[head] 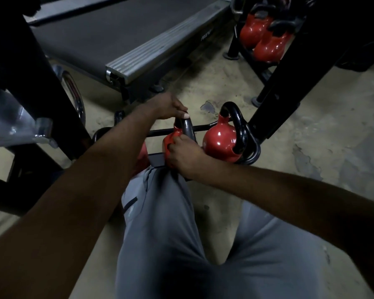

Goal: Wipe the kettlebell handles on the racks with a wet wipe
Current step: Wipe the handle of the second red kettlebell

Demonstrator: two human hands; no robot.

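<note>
- Kettlebell handle (187,131): the dark loop stands upright between my two grips, on the low rack rail (160,132), just ahead of my knees.
- Left grip (167,106) is curled over the top of the handle, probably so it can rub along the loop. A pale patch at the thumb may be the wet wipe; I cannot tell.
- Right grip (181,155), just below, clutches the red kettlebell (171,140) where the handle meets the body, which I judge is to stop it rolling.
- A second kettlebell (221,141) sits just right of the right grip, touching the rack post, handle untouched.
- More kettlebells (260,38) wait well beyond, and a treadmill (117,39) lies beyond the left grip.
</note>
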